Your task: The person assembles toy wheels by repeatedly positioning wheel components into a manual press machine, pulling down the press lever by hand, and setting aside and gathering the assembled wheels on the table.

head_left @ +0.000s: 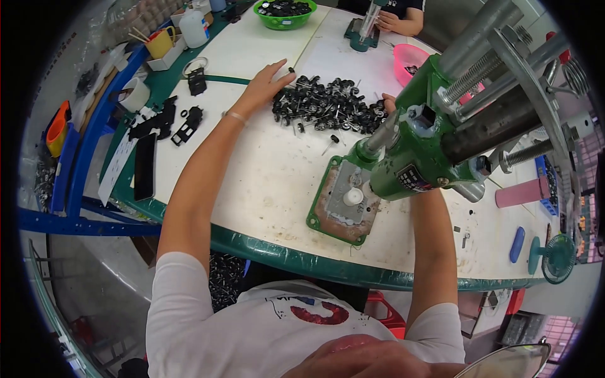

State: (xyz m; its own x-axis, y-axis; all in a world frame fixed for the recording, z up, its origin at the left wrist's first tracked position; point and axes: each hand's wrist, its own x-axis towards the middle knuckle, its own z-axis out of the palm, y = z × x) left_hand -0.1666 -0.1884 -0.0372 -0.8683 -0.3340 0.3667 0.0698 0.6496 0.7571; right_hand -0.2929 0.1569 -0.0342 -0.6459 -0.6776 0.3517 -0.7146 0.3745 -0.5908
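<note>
My left hand (265, 85) reaches across the white table and rests with spread fingers at the left edge of a pile of small black wheels on thin metal axles (328, 104). Nothing sits in its grasp. My right hand (389, 102) shows only as fingertips at the pile's right side; the green hand press (416, 157) hides the rest, so its grip is unreadable. The press stands on a green base plate (343, 205) with a small white part on it, close to the table's near edge.
A green bowl of black parts (285, 12) and a pink bowl (408, 60) stand at the back, where another person's hands (394, 22) work a second press. Black plastic pieces (161, 123), a tape roll (133, 94), a white bottle (193, 28) lie left; a small fan (554, 255) right.
</note>
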